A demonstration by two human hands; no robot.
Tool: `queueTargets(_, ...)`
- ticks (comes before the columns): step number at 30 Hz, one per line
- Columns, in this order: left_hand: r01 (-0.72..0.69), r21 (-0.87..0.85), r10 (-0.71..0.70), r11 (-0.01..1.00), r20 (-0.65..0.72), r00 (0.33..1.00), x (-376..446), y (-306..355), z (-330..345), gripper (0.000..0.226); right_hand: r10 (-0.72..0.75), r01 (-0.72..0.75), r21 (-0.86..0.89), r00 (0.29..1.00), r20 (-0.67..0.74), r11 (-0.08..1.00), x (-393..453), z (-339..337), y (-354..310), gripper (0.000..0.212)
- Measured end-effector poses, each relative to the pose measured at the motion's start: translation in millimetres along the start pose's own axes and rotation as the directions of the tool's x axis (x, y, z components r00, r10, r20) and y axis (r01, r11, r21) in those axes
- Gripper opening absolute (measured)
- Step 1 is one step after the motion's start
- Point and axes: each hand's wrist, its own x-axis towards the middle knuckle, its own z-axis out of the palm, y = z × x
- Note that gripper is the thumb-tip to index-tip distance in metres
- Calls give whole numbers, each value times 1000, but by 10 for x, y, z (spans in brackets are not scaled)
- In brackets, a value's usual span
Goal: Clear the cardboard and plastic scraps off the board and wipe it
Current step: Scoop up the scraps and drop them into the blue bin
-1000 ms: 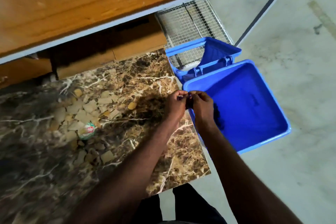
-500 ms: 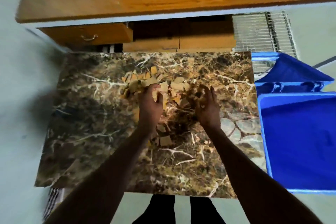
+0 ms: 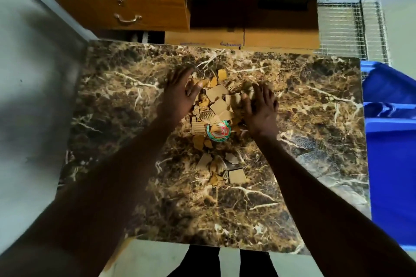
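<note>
Both hands have spread apart since half a second ago and now flank the cardboard scraps (image 3: 219,105), raking them into one heap rather than lifting any. Left hand (image 3: 180,94): a wide grip, fingers splayed flat, its edge against the heap's left side. Right hand (image 3: 261,105): likewise wide and holding nothing, fingers extended against the right side. Herding from both sides probably makes one scoop possible. A round plastic lid (image 3: 218,131), printed green and red, lies at the heap's near edge. Stragglers (image 3: 236,176) sit nearer the person, apart from the heap. All of it rests mid-board (image 3: 315,101). The blue bin (image 3: 396,164) stands just beside the board's right edge, handy for dumping.
</note>
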Motion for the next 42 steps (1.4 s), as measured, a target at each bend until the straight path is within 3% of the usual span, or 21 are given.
queueTargets(6,-37,-123,32,992,-38,999,-248,166,238,49,-68,68,16,998,-4,998,-127,228,-379,53)
queueTargets(13,129,-442,-142,888,3,990,-588,410,538,50,24,-26,352,1000,12,935,-398,504,-615,51)
queueTargets(16,207,-602,-271,771,-15,963,-688,552,618,44,120,-95,514,993,-15,852,-526,532,-744,46)
queueTargets(19,215,-800,-347,560,9,938,-737,726,599,31,221,-150,614,974,-41,775,-578,564,-822,42)
queueTargets(27,190,-929,-434,317,36,900,-752,993,463,19,344,-179,820,939,-23,543,-602,355,-963,21)
queueTargets(35,200,-907,-417,369,31,909,-905,1264,354,24,380,-229,915,920,92,332,-759,-8,-1004,24)
queueTargets(38,195,-897,-448,397,-3,894,-1018,1355,377,28,348,-230,913,931,107,337,-836,-156,-965,23)
queueTargets(42,212,-888,-447,408,9,895,-1177,1553,344,15,402,-286,908,903,149,306,-990,-298,-917,24)
